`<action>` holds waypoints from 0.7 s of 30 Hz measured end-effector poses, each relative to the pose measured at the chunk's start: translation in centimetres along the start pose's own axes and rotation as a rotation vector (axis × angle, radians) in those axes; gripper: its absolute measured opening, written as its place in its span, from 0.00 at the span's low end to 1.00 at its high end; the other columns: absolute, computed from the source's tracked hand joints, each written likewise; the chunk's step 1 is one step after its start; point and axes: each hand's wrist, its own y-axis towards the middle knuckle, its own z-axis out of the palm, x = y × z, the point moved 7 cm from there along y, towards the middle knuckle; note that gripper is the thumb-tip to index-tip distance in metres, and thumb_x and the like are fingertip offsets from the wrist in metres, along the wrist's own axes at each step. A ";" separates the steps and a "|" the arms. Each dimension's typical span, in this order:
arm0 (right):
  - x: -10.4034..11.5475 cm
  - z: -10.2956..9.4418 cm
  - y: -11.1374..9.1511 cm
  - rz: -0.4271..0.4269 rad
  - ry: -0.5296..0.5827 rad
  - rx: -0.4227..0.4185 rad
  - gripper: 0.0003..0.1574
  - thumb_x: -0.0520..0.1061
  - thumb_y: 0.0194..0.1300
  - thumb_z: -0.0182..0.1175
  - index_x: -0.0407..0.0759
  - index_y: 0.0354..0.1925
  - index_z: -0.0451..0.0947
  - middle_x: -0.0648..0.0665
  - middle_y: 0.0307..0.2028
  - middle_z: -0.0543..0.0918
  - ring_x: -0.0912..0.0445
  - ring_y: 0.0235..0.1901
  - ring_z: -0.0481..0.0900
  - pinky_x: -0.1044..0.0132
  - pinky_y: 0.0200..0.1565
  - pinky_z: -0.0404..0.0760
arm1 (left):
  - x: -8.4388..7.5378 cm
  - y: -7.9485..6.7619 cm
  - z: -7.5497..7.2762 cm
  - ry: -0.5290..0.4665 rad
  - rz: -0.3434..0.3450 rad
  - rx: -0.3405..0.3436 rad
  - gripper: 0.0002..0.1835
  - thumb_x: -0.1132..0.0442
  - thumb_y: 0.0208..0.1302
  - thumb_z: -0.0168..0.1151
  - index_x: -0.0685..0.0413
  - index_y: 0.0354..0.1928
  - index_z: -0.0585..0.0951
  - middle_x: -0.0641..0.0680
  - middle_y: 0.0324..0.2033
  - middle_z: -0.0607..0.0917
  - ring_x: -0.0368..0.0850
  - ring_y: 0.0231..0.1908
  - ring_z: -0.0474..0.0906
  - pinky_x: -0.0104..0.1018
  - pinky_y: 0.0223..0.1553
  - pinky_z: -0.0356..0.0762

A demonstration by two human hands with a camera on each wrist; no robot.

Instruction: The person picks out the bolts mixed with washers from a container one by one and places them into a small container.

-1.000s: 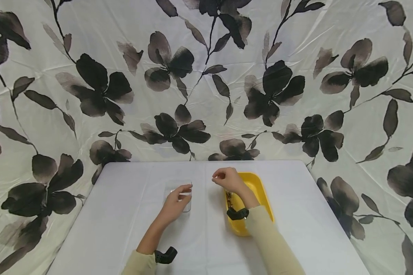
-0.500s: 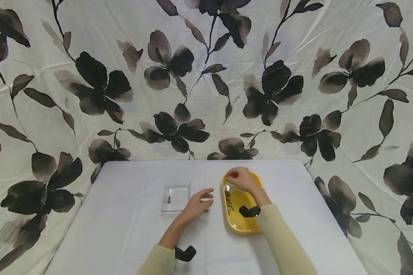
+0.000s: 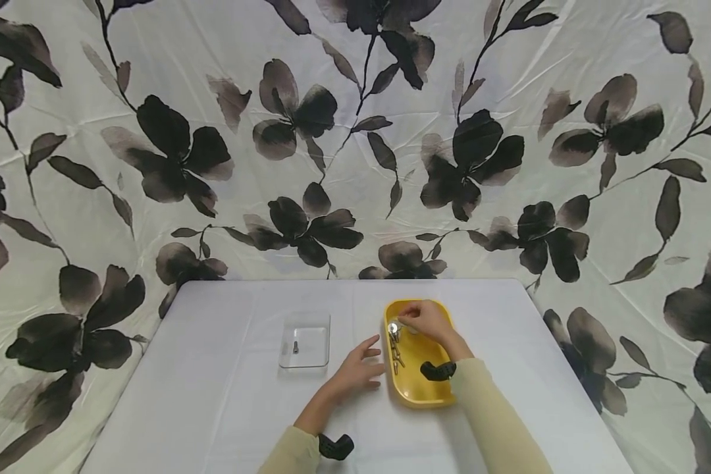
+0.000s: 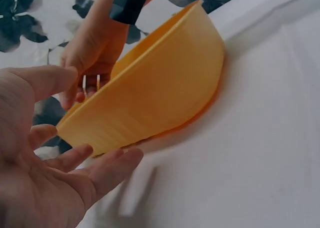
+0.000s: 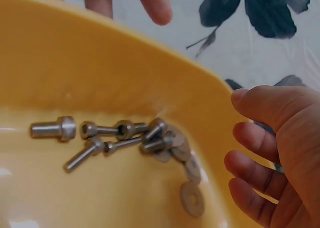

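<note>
My right hand (image 3: 428, 320) is over the far end of a yellow tray (image 3: 417, 393). In the right wrist view its thumb and fingers are apart and loosely bent, with nothing seen between them. Inside the tray lie several metal socket-head bolts (image 5: 82, 155) in a loose row. Flat round washers (image 5: 192, 199) lie bunched beside them, nearer that hand. My left hand (image 3: 357, 370) hovers just outside the tray's left side, fingers spread and holding nothing. In the left wrist view the tray's outer wall (image 4: 165, 82) rises beyond its fingers.
A clear square plastic box (image 3: 316, 361) stands left of the tray, with one small bolt (image 3: 295, 347) in it. Both stand on a white-covered table (image 3: 213, 395). A floral cloth (image 3: 355, 164) hangs behind the table's far edge.
My left hand has moved right from over the clear box to the tray's side, uncovering the box and its bolt. My right hand has shifted right, from the tray's left edge to over its far end.
</note>
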 end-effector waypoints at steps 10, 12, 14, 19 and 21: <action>-2.0 1.5 -0.1 0.039 0.078 0.061 0.05 0.42 0.62 0.67 0.40 0.34 0.86 0.48 0.28 0.82 0.54 0.27 0.77 0.66 0.31 0.79 | 1.9 0.7 1.5 -0.051 0.017 0.029 0.53 0.66 0.53 0.74 0.42 0.76 0.53 0.63 0.64 0.66 0.55 0.54 0.75 0.44 0.44 0.83; -2.2 1.7 -0.1 0.050 0.084 0.076 0.04 0.41 0.61 0.68 0.40 0.33 0.85 0.48 0.27 0.82 0.54 0.26 0.77 0.66 0.30 0.79 | 2.1 0.8 1.7 -0.052 0.025 0.028 0.54 0.66 0.52 0.74 0.41 0.76 0.52 0.62 0.64 0.66 0.54 0.54 0.75 0.42 0.45 0.83; -2.3 1.8 -0.2 0.056 0.087 0.085 0.04 0.41 0.61 0.68 0.40 0.33 0.85 0.48 0.26 0.81 0.55 0.25 0.76 0.66 0.28 0.78 | 2.0 0.7 1.8 -0.062 0.034 0.032 0.55 0.67 0.52 0.74 0.40 0.77 0.52 0.63 0.65 0.65 0.55 0.55 0.75 0.42 0.46 0.82; -2.8 2.4 -0.3 0.046 0.069 0.114 0.03 0.42 0.61 0.68 0.42 0.33 0.85 0.48 0.26 0.81 0.56 0.23 0.74 0.68 0.26 0.75 | 1.8 0.3 2.2 -0.094 0.039 0.034 0.55 0.70 0.51 0.74 0.39 0.76 0.53 0.63 0.64 0.65 0.57 0.55 0.75 0.43 0.45 0.83; -3.1 2.6 -0.3 0.056 0.060 0.123 0.04 0.43 0.62 0.68 0.43 0.33 0.85 0.48 0.26 0.80 0.56 0.23 0.73 0.68 0.26 0.74 | 1.6 0.1 2.3 -0.107 0.036 0.030 0.54 0.71 0.52 0.73 0.39 0.76 0.53 0.63 0.63 0.65 0.57 0.55 0.75 0.43 0.44 0.83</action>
